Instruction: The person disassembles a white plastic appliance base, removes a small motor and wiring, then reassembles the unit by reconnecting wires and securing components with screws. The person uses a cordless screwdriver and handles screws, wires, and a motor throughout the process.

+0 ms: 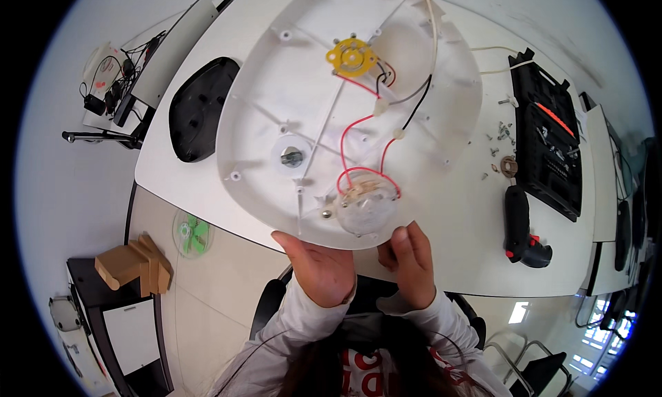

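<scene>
A large white plastic housing (258,156) lies with its hollow inside facing up in front of me. Mounted in it are a yellow round motor (354,56), a clear round timer-like unit (367,211) and a metal shaft (292,156), with red and black wires joined by small connectors. My left hand (322,274) holds the near rim, its thumb at the edge and its fingers hidden underneath. Just to the right of it, my right hand (414,266) is closed at the same rim, fingers curled and thumb against the edge.
Left of the housing lies a black plastic cover (201,111). Loose screws (505,130), a brown ring (509,166), a black power screwdriver (520,225) and an open black tool case (541,135) are on the right of the table. Cardboard boxes (134,266) and a green fan blade (193,233) are at lower left.
</scene>
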A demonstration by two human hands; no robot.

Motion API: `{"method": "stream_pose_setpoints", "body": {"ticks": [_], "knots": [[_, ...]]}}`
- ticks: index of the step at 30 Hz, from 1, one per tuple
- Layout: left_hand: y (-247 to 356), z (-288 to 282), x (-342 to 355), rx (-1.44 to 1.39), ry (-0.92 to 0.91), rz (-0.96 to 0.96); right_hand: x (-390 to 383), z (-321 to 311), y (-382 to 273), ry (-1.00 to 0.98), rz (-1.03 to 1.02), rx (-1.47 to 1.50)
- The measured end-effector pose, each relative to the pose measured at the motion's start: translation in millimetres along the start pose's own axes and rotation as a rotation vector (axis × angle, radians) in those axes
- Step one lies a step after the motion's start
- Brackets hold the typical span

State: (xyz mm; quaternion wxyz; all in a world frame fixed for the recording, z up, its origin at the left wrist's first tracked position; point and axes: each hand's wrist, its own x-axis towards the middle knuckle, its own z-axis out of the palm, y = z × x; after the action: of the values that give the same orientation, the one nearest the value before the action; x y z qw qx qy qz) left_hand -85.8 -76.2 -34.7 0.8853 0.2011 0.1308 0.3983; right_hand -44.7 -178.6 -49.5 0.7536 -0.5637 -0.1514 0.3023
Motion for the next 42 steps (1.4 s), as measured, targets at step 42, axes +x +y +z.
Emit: {"method": "stream_pose_setpoints", "body": {"ticks": [42], "knots": [[3,-66,18,0.514,-0.192,-0.522,7,1,3,-0.01,-0.084,-0.125]]}}
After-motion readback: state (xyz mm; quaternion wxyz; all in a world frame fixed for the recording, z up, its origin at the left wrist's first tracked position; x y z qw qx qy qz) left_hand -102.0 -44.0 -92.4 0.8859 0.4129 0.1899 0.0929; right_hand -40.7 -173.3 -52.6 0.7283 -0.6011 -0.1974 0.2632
